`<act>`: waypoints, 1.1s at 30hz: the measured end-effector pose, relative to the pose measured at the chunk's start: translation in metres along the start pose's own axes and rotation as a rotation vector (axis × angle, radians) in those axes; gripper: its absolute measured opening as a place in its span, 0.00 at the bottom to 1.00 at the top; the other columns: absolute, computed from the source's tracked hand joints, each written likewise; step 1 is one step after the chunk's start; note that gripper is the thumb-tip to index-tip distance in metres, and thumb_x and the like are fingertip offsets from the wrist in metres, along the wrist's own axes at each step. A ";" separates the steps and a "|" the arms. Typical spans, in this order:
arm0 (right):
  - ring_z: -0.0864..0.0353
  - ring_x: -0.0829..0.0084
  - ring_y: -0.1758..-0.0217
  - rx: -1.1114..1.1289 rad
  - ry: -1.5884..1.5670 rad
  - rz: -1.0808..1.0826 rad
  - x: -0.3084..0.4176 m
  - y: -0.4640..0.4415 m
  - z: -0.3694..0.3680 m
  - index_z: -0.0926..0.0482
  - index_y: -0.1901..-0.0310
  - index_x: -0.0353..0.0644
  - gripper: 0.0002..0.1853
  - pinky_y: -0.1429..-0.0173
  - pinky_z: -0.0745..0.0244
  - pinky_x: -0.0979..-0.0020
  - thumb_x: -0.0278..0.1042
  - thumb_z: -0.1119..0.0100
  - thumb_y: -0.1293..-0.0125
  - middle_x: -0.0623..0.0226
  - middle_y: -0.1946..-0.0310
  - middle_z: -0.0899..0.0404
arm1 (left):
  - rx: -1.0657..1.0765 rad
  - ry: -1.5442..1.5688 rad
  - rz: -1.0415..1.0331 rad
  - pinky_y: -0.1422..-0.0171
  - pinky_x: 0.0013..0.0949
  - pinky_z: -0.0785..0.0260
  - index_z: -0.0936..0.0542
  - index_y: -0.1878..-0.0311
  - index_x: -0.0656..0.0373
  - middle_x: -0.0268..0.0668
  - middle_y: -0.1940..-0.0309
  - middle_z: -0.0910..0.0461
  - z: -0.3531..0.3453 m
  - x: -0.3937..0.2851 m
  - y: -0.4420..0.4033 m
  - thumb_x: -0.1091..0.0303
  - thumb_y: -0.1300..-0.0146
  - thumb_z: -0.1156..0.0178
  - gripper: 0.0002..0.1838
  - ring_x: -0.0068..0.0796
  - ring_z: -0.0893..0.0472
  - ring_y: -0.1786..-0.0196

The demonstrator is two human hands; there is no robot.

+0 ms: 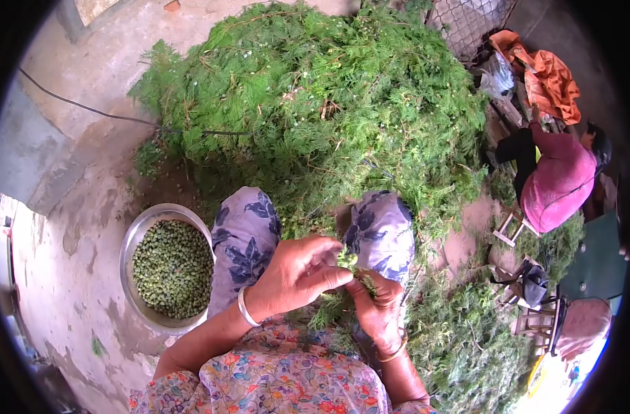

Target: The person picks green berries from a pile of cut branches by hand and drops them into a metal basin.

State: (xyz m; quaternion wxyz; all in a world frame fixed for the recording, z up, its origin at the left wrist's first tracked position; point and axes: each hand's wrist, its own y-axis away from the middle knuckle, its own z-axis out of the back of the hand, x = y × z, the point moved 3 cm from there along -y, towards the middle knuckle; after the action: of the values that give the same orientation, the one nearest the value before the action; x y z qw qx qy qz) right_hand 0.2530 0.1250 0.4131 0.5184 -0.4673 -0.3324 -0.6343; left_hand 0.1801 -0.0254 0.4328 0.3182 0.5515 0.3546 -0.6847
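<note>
A small green conifer sprig (346,259) with pale green knobs at its tip is between my two hands, above my lap. My right hand (380,307) is closed round its lower part, and feathery leaves hang below between the hands. From the left, my left hand (297,272), with a silver bangle at the wrist, pinches at the knobby tip with thumb and fingers. What lies inside the left fingers is partly hidden. Beside my left knee stands a metal bowl (129,265) holding many small green cones or berries (171,269).
A large heap of cut conifer branches (315,103) lies ahead of my knees. More branches (466,338) are spread at the right. A person in a pink top (560,179) sits on a low stool (510,229). A black cable (94,108) runs into the heap.
</note>
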 end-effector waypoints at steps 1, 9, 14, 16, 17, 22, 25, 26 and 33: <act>0.22 0.77 0.74 0.044 0.005 0.052 -0.001 0.000 -0.004 0.18 0.62 0.37 0.06 0.68 0.29 0.74 0.21 0.39 0.41 0.62 0.75 0.19 | 0.052 -0.067 0.113 0.71 0.22 0.33 0.22 0.57 0.66 0.31 0.77 0.23 0.001 0.005 -0.001 0.72 0.45 0.32 0.14 0.14 0.25 0.73; 0.18 0.57 0.66 0.203 0.100 0.160 -0.003 0.006 -0.004 0.21 0.61 0.35 0.13 0.63 0.25 0.67 0.15 0.42 0.51 0.53 0.71 0.20 | 0.103 0.167 0.321 0.75 0.21 0.37 0.22 0.65 0.69 0.30 0.79 0.25 0.001 0.021 0.007 0.75 0.41 0.38 0.06 0.14 0.29 0.77; 0.18 0.57 0.66 0.180 0.172 0.258 0.006 0.006 -0.007 0.21 0.62 0.36 0.14 0.63 0.24 0.68 0.14 0.42 0.53 0.55 0.71 0.20 | -0.106 0.507 0.491 0.74 0.24 0.35 0.22 0.64 0.67 0.31 0.77 0.26 -0.003 0.022 0.018 0.75 0.40 0.40 0.05 0.19 0.28 0.74; 0.18 0.60 0.68 0.161 0.166 0.292 0.009 0.006 -0.011 0.21 0.63 0.36 0.12 0.65 0.25 0.69 0.14 0.41 0.52 0.56 0.73 0.20 | -0.183 0.701 0.533 0.75 0.25 0.37 0.23 0.63 0.66 0.30 0.78 0.28 -0.003 0.026 0.022 0.74 0.40 0.39 0.06 0.19 0.29 0.76; 0.18 0.63 0.70 0.134 0.167 0.323 0.011 0.006 -0.012 0.21 0.64 0.35 0.10 0.66 0.25 0.70 0.15 0.41 0.51 0.57 0.74 0.20 | -0.201 0.734 0.544 0.76 0.25 0.38 0.22 0.63 0.65 0.28 0.80 0.30 -0.003 0.021 0.024 0.72 0.39 0.40 0.06 0.17 0.32 0.78; 0.17 0.73 0.72 0.031 0.091 0.018 -0.004 0.008 0.019 0.19 0.65 0.35 0.04 0.69 0.26 0.75 0.22 0.38 0.43 0.61 0.75 0.17 | -0.449 1.183 0.221 0.75 0.25 0.38 0.22 0.59 0.63 0.30 0.80 0.27 0.107 0.069 0.036 0.74 0.42 0.44 0.08 0.17 0.32 0.79; 0.18 0.69 0.67 -0.138 0.142 -0.013 0.005 0.006 0.038 0.20 0.64 0.33 0.06 0.62 0.25 0.70 0.22 0.39 0.43 0.58 0.71 0.18 | -0.624 0.743 0.177 0.70 0.29 0.32 0.21 0.59 0.63 0.36 0.74 0.22 0.153 0.054 0.062 0.74 0.43 0.43 0.09 0.19 0.27 0.76; 0.18 0.66 0.65 -0.239 0.212 0.045 0.004 0.007 0.043 0.20 0.63 0.32 0.07 0.58 0.25 0.68 0.22 0.39 0.44 0.56 0.69 0.18 | -0.727 0.413 0.261 0.63 0.32 0.29 0.22 0.56 0.64 0.40 0.69 0.21 0.173 0.064 0.079 0.75 0.44 0.43 0.12 0.26 0.24 0.70; 0.25 0.61 0.49 -0.445 0.292 -0.277 -0.072 0.019 0.068 0.36 0.41 0.24 0.34 0.48 0.27 0.64 0.32 0.36 0.47 0.45 0.50 0.27 | -0.880 -0.967 0.363 0.35 0.40 0.39 0.31 0.41 0.69 0.55 0.49 0.25 0.192 0.106 0.123 0.76 0.48 0.38 0.28 0.52 0.27 0.43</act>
State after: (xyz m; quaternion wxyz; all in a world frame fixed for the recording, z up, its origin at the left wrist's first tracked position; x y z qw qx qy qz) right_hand 0.2897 0.2071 0.3677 0.3541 -0.4233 -0.1680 -0.8168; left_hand 0.1604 -0.2580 0.3391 0.7459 0.0531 0.3196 -0.5820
